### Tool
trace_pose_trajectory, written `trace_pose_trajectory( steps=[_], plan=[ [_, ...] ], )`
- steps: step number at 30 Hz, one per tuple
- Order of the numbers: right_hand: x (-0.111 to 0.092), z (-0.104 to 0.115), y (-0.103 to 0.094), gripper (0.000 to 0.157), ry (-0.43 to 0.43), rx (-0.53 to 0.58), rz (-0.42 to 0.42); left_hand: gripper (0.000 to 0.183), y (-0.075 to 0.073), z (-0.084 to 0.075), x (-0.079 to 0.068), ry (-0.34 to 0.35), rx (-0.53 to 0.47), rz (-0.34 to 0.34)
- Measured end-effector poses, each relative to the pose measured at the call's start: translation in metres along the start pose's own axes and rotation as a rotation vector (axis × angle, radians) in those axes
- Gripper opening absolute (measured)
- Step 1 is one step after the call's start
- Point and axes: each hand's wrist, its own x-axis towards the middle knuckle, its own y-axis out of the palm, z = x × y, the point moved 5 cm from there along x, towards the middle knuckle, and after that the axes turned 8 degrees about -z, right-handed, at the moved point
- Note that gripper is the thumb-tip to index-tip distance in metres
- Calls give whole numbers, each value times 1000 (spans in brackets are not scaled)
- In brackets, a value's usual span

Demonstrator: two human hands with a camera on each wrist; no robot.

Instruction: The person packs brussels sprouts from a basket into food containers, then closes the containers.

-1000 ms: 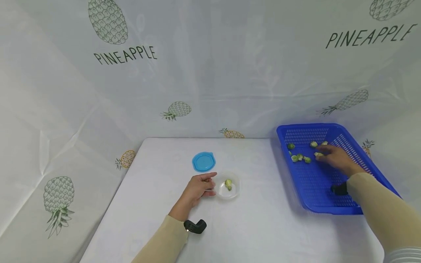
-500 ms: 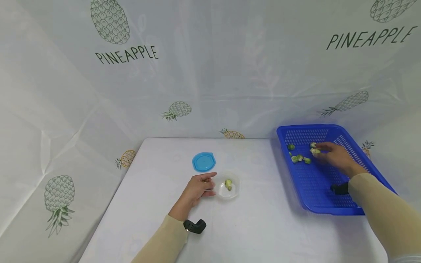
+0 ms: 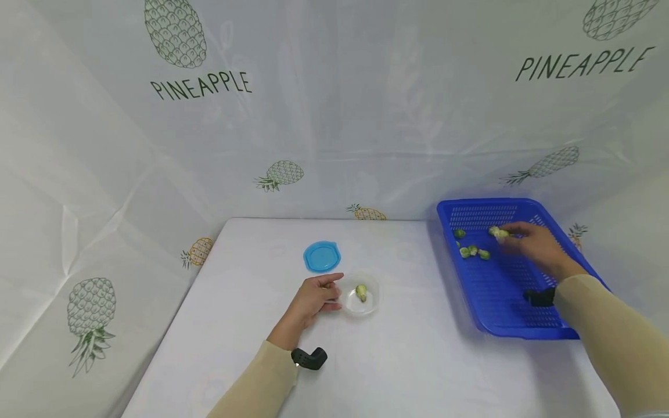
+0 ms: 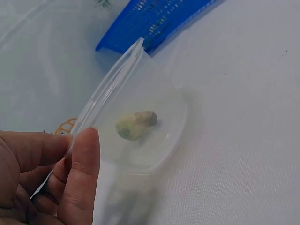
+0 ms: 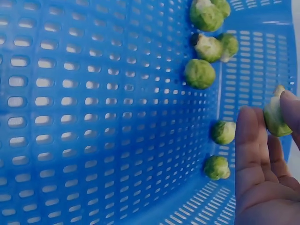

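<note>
My left hand [image 3: 316, 296] pinches the rim of a small clear plastic container [image 3: 369, 309] between thumb and fingers. Inside that container lies a single Brussels sprout [image 4: 133, 125]. Over the far part of the blue basket [image 3: 502, 328], my right hand [image 3: 538, 249] holds another Brussels sprout [image 5: 277, 116] between thumb and fingertips. Several more sprouts [image 5: 199, 74] lie in the basket, mostly along its left side and far end. Two of them [image 5: 223, 132] sit close beside the right fingers in the right wrist view.
A light-blue lid [image 3: 322, 256] lies flat on the white table [image 3: 413, 360], just beyond the container. The basket stands at the table's right side. Behind it all hangs a pineapple-printed sheet [image 3: 334, 116].
My right hand has shifted slightly away from me, bringing its sprout over toward the far end of the basket. The left hand and container have stayed in place.
</note>
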Motion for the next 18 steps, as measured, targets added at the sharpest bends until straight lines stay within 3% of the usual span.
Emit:
trace_pose_trajectory(
  steps=[12, 18],
  plan=[
    [-4, 16, -4, 72, -59, 43, -97, 51, 0, -2, -2, 0, -2, -2],
    [-13, 27, -8, 77, -49, 29, -97, 50, 1, -2, -2, -5, -2, -7]
  ],
)
